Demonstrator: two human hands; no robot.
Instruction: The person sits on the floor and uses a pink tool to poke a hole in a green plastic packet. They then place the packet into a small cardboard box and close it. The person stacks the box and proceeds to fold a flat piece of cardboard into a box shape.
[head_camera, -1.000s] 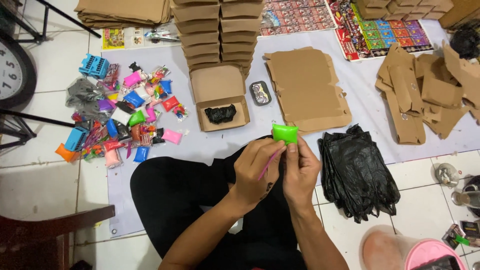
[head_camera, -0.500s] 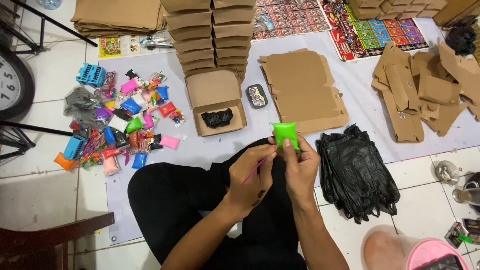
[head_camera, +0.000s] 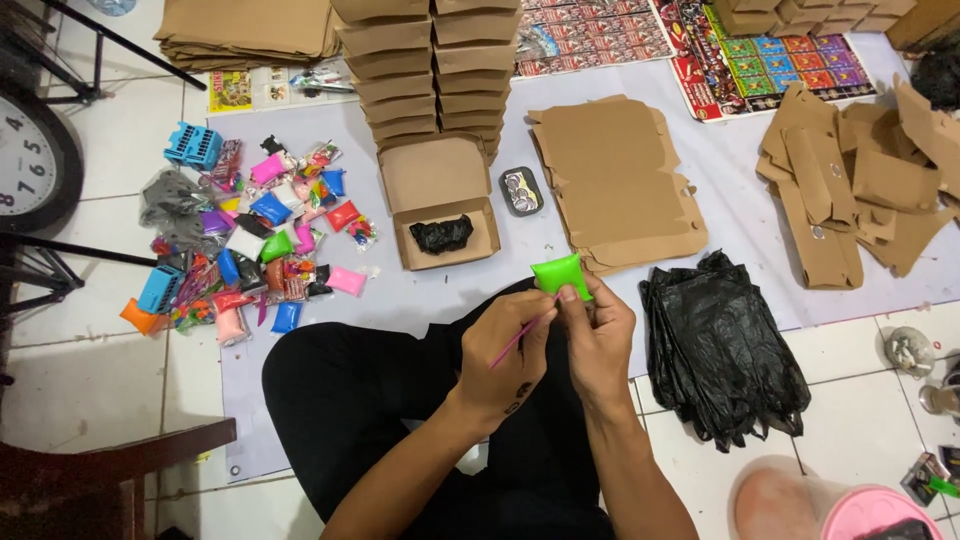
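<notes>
Your right hand (head_camera: 600, 335) pinches a green packet (head_camera: 558, 276) in its fingers, your left hand (head_camera: 505, 355) grips a pink stick (head_camera: 515, 341), with the open box (head_camera: 440, 205) at eleven o'clock.

— How is the light on this floor scene?

— Even and bright from overhead, soft enough that the white tiles (head_camera: 110, 370) carry only a mild sheen, no hard glare. Shadows stay short and faint beside the stacked cardboard boxes (head_camera: 435, 70).

— And sharpness?

— Crisp through the centre; the green packet (head_camera: 558, 276) reads clearly. The black bags (head_camera: 725, 350) lose fold detail in dark areas. Wide-lens bending curves the edges — the clock (head_camera: 28, 165) at left looks stretched.
</notes>
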